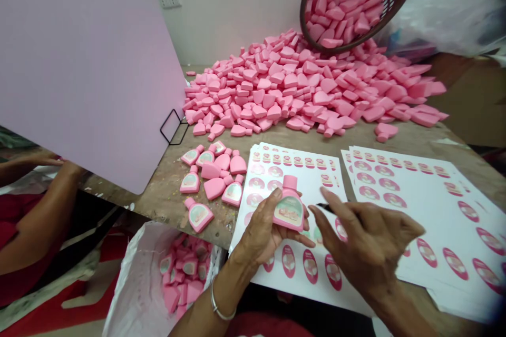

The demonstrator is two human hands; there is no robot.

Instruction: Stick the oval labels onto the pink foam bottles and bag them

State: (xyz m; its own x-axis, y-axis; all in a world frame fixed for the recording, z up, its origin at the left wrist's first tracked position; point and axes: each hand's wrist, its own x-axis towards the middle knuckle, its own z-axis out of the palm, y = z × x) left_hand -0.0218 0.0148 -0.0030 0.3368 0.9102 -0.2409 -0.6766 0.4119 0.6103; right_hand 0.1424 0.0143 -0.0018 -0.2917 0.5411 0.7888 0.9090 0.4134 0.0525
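Left hand (263, 233) holds a pink bottle (290, 205) with its sticker on.
Right hand (363, 239), just beside, pinches a thin dark thing (325, 207). Left of the grip, some bottles (200, 216) have stickers; the big heap (284, 84) beyond looks bare, smooth and round-shouldered. Flat paper sheets (310, 181) lie below.

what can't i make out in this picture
All in the head view:
Back of the pink bottle: turned away, against the left hand.
Dark object in the right hand: mostly covered by the fingers, so its kind is unclear.
Fine print on the printed sheets: too small.
Co-worker: mostly hidden by the pale board and cut off by the left edge.
White sack: base cut off by the bottom edge.
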